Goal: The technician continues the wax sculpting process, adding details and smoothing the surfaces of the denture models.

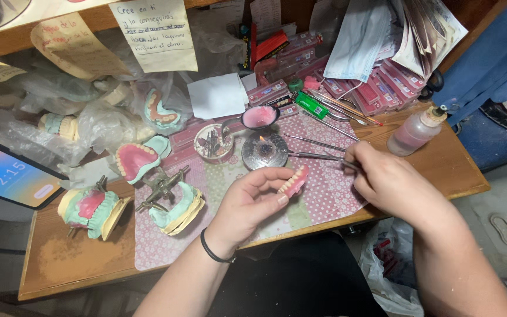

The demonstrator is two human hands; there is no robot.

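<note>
Near the table's (441, 170) front edge, the left hand (247, 202) pinches a pink wax denture (293, 181). The right hand (385, 179) grips a metal instrument (318, 155) at the burner (264, 149), probably heating; waxing looks unfinished.

Cut off at the left edge of the frame: phone screen (7, 175). Hidden under clear bags (71, 111) at upper left: most of several dental casts. Too small to tell: contents of the small round dish (213, 142). Hidden behind the right hand (385, 179): handle end of the metal tool (318, 155).
</note>
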